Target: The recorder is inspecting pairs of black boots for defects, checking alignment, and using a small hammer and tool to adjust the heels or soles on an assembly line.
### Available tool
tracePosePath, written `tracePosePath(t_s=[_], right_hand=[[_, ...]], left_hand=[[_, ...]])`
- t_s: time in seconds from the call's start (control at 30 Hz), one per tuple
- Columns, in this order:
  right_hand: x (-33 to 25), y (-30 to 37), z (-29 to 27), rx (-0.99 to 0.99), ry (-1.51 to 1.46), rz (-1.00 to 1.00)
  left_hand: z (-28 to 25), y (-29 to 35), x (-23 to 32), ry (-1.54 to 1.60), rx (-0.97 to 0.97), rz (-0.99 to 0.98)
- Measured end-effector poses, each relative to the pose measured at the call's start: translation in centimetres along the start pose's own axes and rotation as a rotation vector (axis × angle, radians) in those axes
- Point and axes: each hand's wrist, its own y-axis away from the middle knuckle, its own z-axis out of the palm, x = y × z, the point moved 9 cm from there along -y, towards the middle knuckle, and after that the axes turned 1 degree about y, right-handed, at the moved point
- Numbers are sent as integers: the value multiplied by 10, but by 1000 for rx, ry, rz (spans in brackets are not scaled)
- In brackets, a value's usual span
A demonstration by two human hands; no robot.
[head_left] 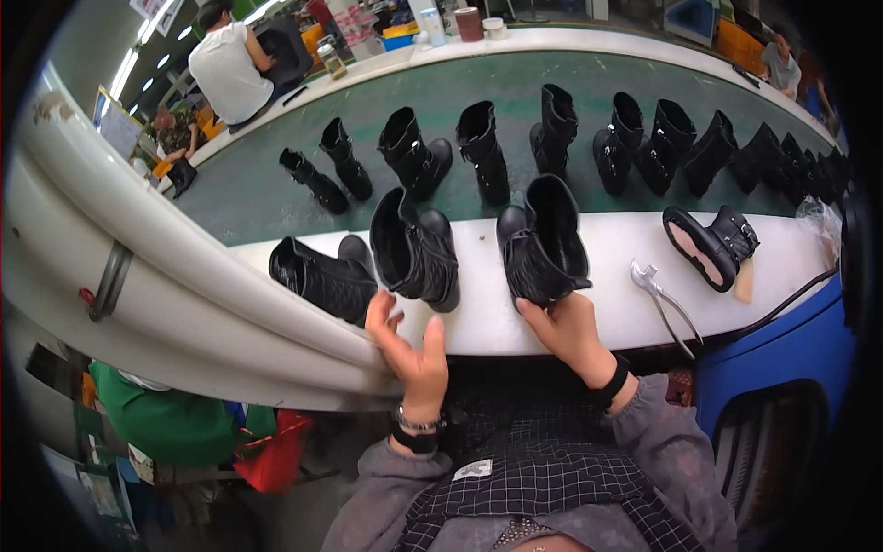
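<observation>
My right hand (572,339) grips a black boot (544,253) by its lower near side, thumb in front and the other fingers mostly hidden behind it. The boot stands upright on the white ledge with its shaft opening toward me. My left hand (409,354) is raised with fingers spread and holds nothing. Just beyond its fingers stands a second upright black boot (418,253). Left of that, a third black boot (322,281) lies tilted on the ledge, close to my left fingertips.
Pincers (658,294) lie on the white ledge (625,244) at right, beside a black buckled boot (713,248) on its side. Several black boots line the green belt (515,74) beyond. A white machine housing (138,239) borders the left, a blue machine (782,359) the right. Other people sit farther off.
</observation>
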Motion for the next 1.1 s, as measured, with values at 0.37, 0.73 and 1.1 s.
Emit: tracePosePath(t_s=[0.37, 0.73, 1.1], right_hand=[[-34, -24, 23, -44, -256, -381], [-24, -18, 5, -412, -823, 406], [-19, -58, 7, -390, -1030, 392]], left_hand=[[72, -10, -103, 312, -269, -314], [55, -30, -12, 423, -373, -413], [75, -68, -39, 466, -282, -469]])
